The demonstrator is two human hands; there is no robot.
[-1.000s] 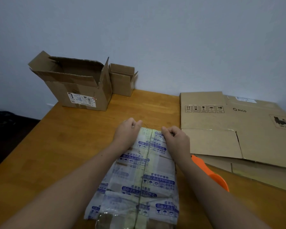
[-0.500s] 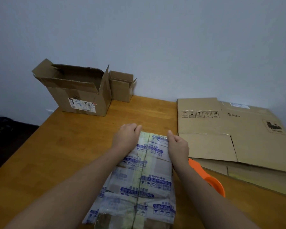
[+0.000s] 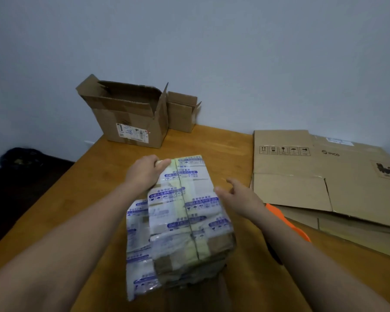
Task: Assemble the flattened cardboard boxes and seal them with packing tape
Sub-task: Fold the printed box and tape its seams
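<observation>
A cardboard box [image 3: 185,212] covered in white tape with blue print stands in front of me on the wooden table [image 3: 212,140]. My left hand [image 3: 144,172] grips its far left corner. My right hand [image 3: 239,197] is off the box, fingers spread, just beside its right edge. An orange tape dispenser [image 3: 288,224] lies under my right forearm, mostly hidden. Flattened cardboard boxes [image 3: 302,176] are stacked at the right.
Two assembled open-topped boxes stand at the back left against the wall: a larger one [image 3: 133,124] with a shipping label and a smaller one [image 3: 181,113] behind it. The table's left edge drops to a dark floor [image 3: 20,188].
My right hand has let go of the box's far edge and pulled back to the right, opening. The box's far end has come up and turned a little; my left hand stays on it.
</observation>
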